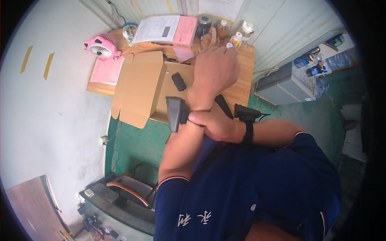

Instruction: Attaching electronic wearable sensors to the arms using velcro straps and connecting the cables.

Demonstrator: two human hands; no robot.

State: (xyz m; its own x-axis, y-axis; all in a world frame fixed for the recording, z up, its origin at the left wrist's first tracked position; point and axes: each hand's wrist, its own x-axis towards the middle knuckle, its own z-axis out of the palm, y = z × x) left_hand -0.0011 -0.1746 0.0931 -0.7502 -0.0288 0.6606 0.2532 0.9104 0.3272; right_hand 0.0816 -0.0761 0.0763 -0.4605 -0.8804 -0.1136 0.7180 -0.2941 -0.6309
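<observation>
A wooden table (pixel 244 82) carried an open cardboard box (pixel 140 88) left of the left hand (pixel 217 70), and bottles (pixel 222 29) and papers (pixel 155 32) beyond that hand.

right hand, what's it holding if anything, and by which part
The right hand appears to clasp the left arm at the wrist, thumb beside the black device; fingers hidden.

The fingers of the right hand (pixel 220 123) disappear under the left wrist (pixel 200 102) it clasps, and the fingertips of the left hand (pixel 217 70) are turned out of sight. Both hands partly cover the cardboard box (pixel 138 92), and a black thing (pixel 224 106) just beyond the right hand is too hidden to identify. Past the left hand, print on the papers (pixel 155 30) is too small to read, while the upper edge cuts off a wall sheet (pixel 225 9).
</observation>
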